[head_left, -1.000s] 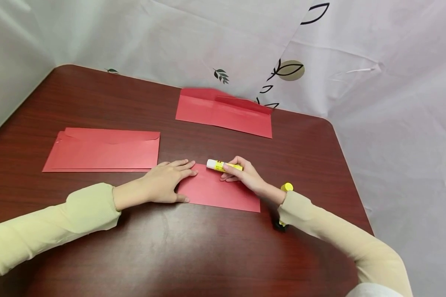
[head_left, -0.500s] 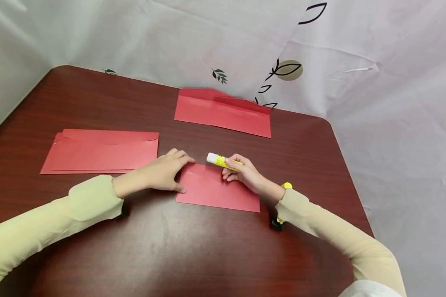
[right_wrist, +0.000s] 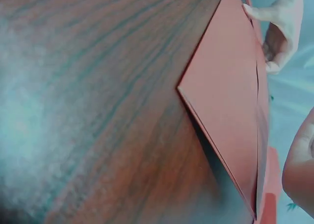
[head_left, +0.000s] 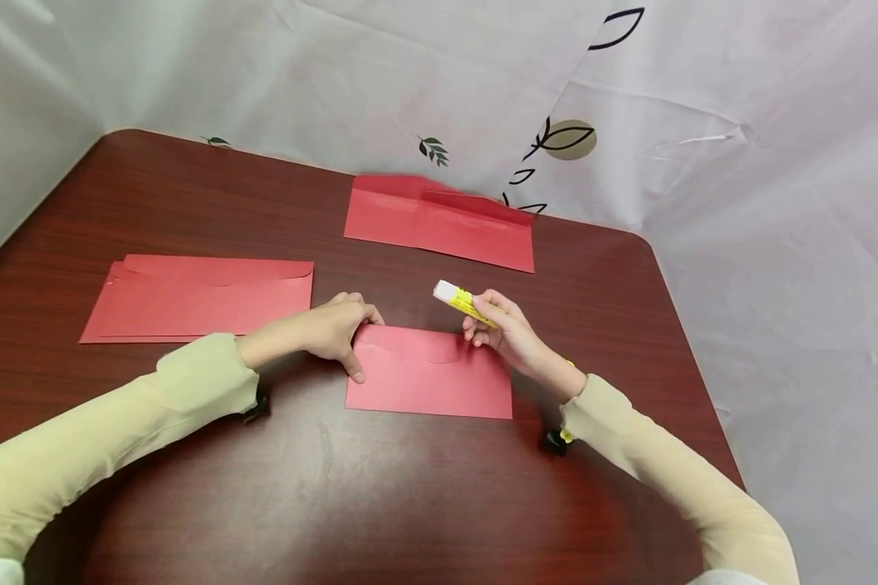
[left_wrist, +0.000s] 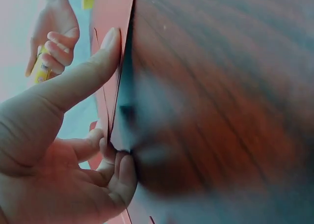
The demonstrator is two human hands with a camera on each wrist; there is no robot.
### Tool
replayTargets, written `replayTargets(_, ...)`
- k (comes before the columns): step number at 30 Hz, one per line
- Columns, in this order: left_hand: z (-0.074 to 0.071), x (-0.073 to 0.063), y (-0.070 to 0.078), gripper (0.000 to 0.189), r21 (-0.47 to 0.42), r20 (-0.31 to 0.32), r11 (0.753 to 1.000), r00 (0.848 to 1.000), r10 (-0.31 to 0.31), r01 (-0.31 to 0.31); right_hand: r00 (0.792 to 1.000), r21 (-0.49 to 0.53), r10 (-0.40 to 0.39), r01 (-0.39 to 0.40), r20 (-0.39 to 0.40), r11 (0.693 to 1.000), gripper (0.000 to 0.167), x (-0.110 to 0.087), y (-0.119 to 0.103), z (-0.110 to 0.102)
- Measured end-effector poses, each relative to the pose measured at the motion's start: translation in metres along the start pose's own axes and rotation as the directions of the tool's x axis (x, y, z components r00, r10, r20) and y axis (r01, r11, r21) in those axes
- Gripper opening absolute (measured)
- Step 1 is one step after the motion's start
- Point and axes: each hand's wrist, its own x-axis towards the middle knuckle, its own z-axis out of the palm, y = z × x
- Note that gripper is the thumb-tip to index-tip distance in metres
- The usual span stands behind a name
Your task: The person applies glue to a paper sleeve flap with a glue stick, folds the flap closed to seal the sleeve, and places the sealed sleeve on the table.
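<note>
Red paper is taking up the middle of the work: an envelope (head_left: 432, 390) is sitting in front of the person, between the two hands, its flap (head_left: 410, 345) lying folded over the upper part of the near face. That flap's curved edge is showing more plainly than half a second ago, and the dark gap under the paper in the wrist views is suggesting that the envelope is tilting up slightly off the worktop (head_left: 336, 504). The left hand (head_left: 332, 325), flatter on the paper a second ago, is now pinching the left end, thumb on the face and fingers behind. The right hand (head_left: 510, 329) is gripping a yellow glue stick (head_left: 464, 302), which is rising farther from the paper, white end pointing up and leftward; whether its lower fingers are touching the envelope's far edge, one cannot tell. Judging from this, the work is probably shifting from gluing to closing and handling the flap. Farther out, overlapping red envelopes (head_left: 205, 301) are lying on the left, another red envelope (head_left: 439, 227) is resting open at the back, and a yellow-and-black object (head_left: 556, 441) is sitting partly hidden by the right sleeve (head_left: 629, 422).
</note>
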Motion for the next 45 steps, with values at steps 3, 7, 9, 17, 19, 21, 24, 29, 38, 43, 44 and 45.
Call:
replayTargets(3, -0.002, -0.004, -0.001, 0.067, -0.056, -0.014, 0.998, 1.000, -0.001, 0.000, 0.999, -0.017, -0.031, 0.032, 0.015, 0.999, 0.011, -0.004, -0.003, -0.002)
replayTargets(7, -0.007, -0.013, -0.003, 0.061, -0.217, -0.023, 0.976, 1.000, -0.002, -0.003, 0.997, -0.033, -0.068, 0.069, 0.039, 0.997, 0.013, -0.011, -0.007, -0.003)
replayTargets(9, -0.009, -0.018, -0.004, 0.058, -0.310, -0.030, 0.951, 1.000, 0.000, -0.009, 0.996, -0.034, -0.078, 0.080, 0.052, 0.996, 0.012, -0.014, -0.008, -0.004)
replayTargets(17, -0.019, -0.040, -0.009, 0.054, -0.645, -0.143, 0.761, 0.989, -0.024, -0.075, 0.993, 0.008, -0.058, 0.058, 0.099, 0.998, 0.015, -0.034, -0.015, -0.007)
replayTargets(19, -0.024, -0.047, -0.010, 0.055, -0.670, -0.176, 0.739, 0.982, -0.064, -0.072, 0.993, 0.013, -0.048, 0.047, 0.105, 0.999, 0.016, -0.040, -0.017, -0.006)
replayTargets(21, -0.029, -0.055, -0.011, 0.056, -0.673, -0.211, 0.737, 0.971, -0.113, -0.060, 0.992, 0.005, -0.049, 0.048, 0.113, 0.999, 0.016, -0.046, -0.018, -0.005)
replayTargets(24, -0.037, -0.068, -0.017, 0.058, -0.649, -0.265, 0.761, 0.944, -0.198, -0.022, 0.991, -0.001, -0.052, 0.052, 0.122, 0.999, 0.015, -0.052, -0.018, -0.005)
replayTargets(29, -0.049, -0.091, -0.037, 0.061, -0.628, -0.368, 0.777, 0.865, -0.341, 0.039, 0.990, 0.006, -0.059, 0.058, 0.130, 0.998, 0.015, -0.059, -0.016, -0.007)
replayTargets(38, -0.067, -0.122, -0.076, 0.059, -0.643, -0.466, 0.756, 0.724, -0.509, 0.119, 0.989, 0.043, -0.070, 0.064, 0.133, 0.997, 0.017, -0.069, -0.011, -0.013)
replayTargets(43, -0.070, -0.134, -0.099, 0.058, -0.633, -0.473, 0.744, 0.653, -0.591, 0.214, 0.986, 0.076, -0.054, 0.042, 0.157, 0.996, 0.018, -0.075, -0.009, -0.009)
replayTargets(44, -0.070, -0.135, -0.104, 0.058, -0.622, -0.473, 0.746, 0.644, -0.601, 0.238, 0.985, 0.076, -0.053, 0.041, 0.166, 0.996, 0.017, -0.077, -0.009, -0.008)
replayTargets(45, -0.070, -0.137, -0.109, 0.058, -0.622, -0.468, 0.742, 0.642, -0.607, 0.249, 0.983, 0.074, -0.054, 0.042, 0.177, 0.996, 0.016, -0.078, -0.009, -0.007)
